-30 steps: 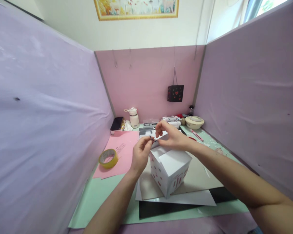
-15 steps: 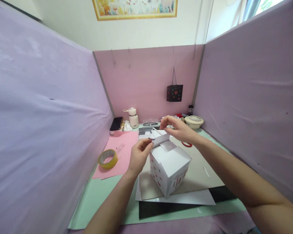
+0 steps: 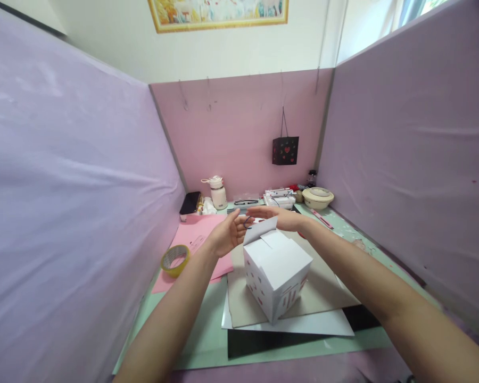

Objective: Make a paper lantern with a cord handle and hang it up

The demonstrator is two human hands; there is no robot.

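— Both hands behind white box [image 3: 277, 274], box standing on grey card [image 3: 323, 290] mid-desk?
— Yes. Left hand [image 3: 225, 236] palm up, fingers loosely spread, dark loop [image 3: 247, 221] at fingertips; right hand [image 3: 279, 218] flat, fingers stretched over raised flap [image 3: 259, 230]. Grip on loop: cannot tell. Tape roll [image 3: 174, 260] left, on pink paper [image 3: 201, 234].

The raised box flap [image 3: 260, 230] hides the right hand's [image 3: 281, 219] fingers.

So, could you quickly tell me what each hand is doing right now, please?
Left hand: fingers curled around a thin dark loop behind the white paper box.
Right hand: open, flat, above the box's raised flap.
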